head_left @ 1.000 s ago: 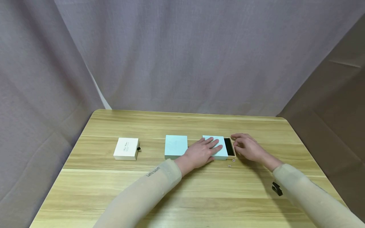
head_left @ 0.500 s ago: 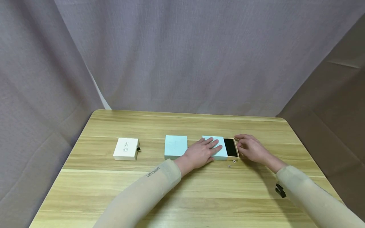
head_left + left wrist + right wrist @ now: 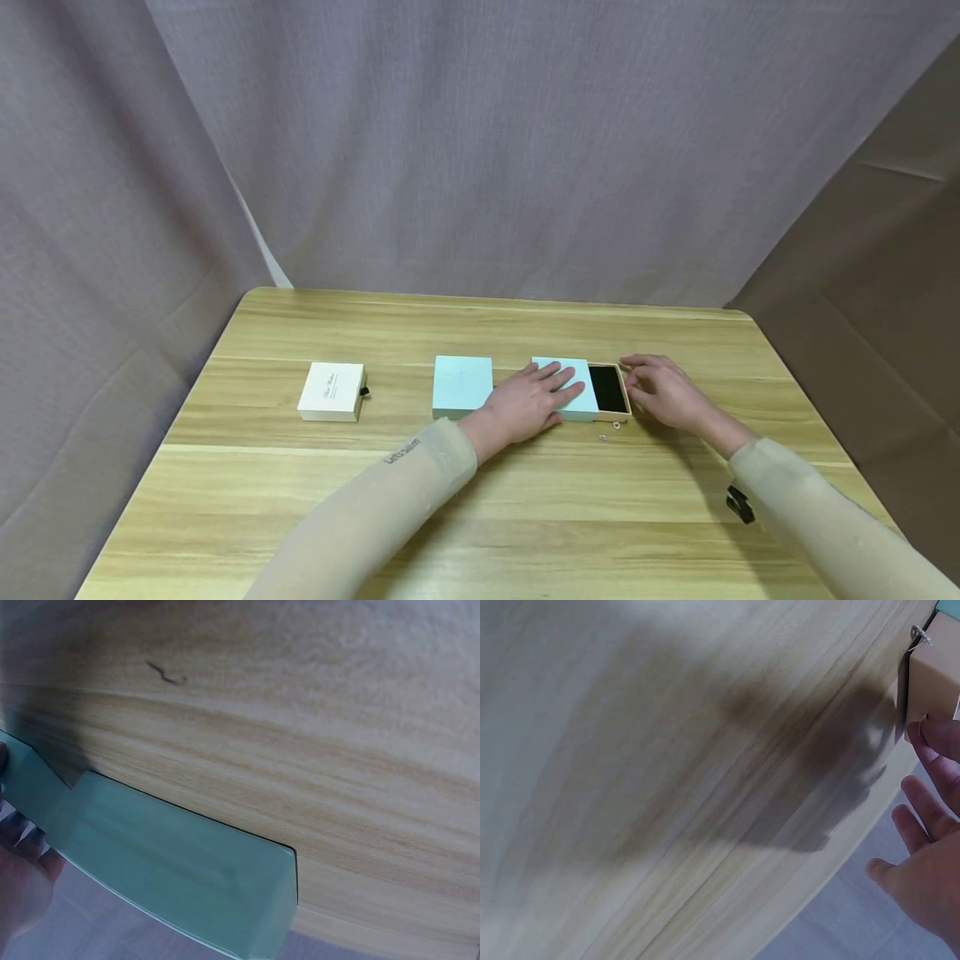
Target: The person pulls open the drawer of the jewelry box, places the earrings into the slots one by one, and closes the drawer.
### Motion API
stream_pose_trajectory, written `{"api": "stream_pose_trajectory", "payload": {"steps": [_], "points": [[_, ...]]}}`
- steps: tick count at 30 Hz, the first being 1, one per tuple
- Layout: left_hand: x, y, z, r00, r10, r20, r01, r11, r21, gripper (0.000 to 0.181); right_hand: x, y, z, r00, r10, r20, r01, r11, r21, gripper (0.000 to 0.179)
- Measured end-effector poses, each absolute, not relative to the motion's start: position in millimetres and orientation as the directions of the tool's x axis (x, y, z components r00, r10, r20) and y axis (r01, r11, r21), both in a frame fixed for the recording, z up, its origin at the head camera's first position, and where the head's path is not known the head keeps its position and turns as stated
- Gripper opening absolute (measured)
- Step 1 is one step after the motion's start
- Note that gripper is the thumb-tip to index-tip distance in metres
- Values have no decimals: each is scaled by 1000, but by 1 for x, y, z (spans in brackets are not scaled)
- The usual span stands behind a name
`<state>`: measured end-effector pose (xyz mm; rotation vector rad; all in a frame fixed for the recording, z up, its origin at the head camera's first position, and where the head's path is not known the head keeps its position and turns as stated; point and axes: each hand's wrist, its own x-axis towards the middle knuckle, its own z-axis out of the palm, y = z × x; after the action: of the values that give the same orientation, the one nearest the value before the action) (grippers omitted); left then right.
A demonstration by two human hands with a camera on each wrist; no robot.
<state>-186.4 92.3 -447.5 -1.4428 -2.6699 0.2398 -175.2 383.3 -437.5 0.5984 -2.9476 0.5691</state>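
Note:
A light blue gift box [image 3: 585, 408] lies on the table, its tan-edged drawer [image 3: 609, 388] with a black lining slid partly out to the right. My left hand [image 3: 525, 400] rests spread over the box's sleeve, fingers straight. At the drawer's outer end, my right hand [image 3: 663, 393] pinches with thumb and index finger; in the right wrist view these fingertips [image 3: 922, 729] meet at the drawer's end, other fingers extended. What lies between the tips is hidden. Two small shiny pieces of jewellery lie by the drawer's front side, one a sparkly ring-like piece [image 3: 921, 635].
A second light blue box [image 3: 462, 386] sits shut to the left, partly behind my left wrist. Farther left is a white box [image 3: 332, 392] with lettering and a black pull tab [image 3: 364, 392]. Grey curtains [image 3: 480, 150] hang behind the wooden table [image 3: 525, 517].
My right hand has moved slightly right, and the drawer has slid farther out with it, showing more black lining. My left hand has stayed in place on the sleeve.

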Motion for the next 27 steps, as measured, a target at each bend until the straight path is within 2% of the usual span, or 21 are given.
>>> {"api": "stream_pose_trajectory", "payload": {"steps": [6, 13, 22, 27], "points": [[-186, 94, -447, -540, 842, 11, 824, 531, -196, 62, -165, 390, -431, -939, -318, 130, -343, 855, -389, 5], [-187, 95, -447, -538, 843, 7, 824, 528, -204, 62, -141, 392, -423, -954, -258, 155, -299, 868, -398, 5], [-186, 94, -446, -543, 840, 11, 823, 535, -194, 63, -112, 381, -436, -972, -151, 178, -215, 875, -433, 14], [-185, 92, -447, -548, 836, 19, 823, 543, -167, 64, -106, 372, -447, -964, -120, 239, -218, 869, -444, 18]]}}
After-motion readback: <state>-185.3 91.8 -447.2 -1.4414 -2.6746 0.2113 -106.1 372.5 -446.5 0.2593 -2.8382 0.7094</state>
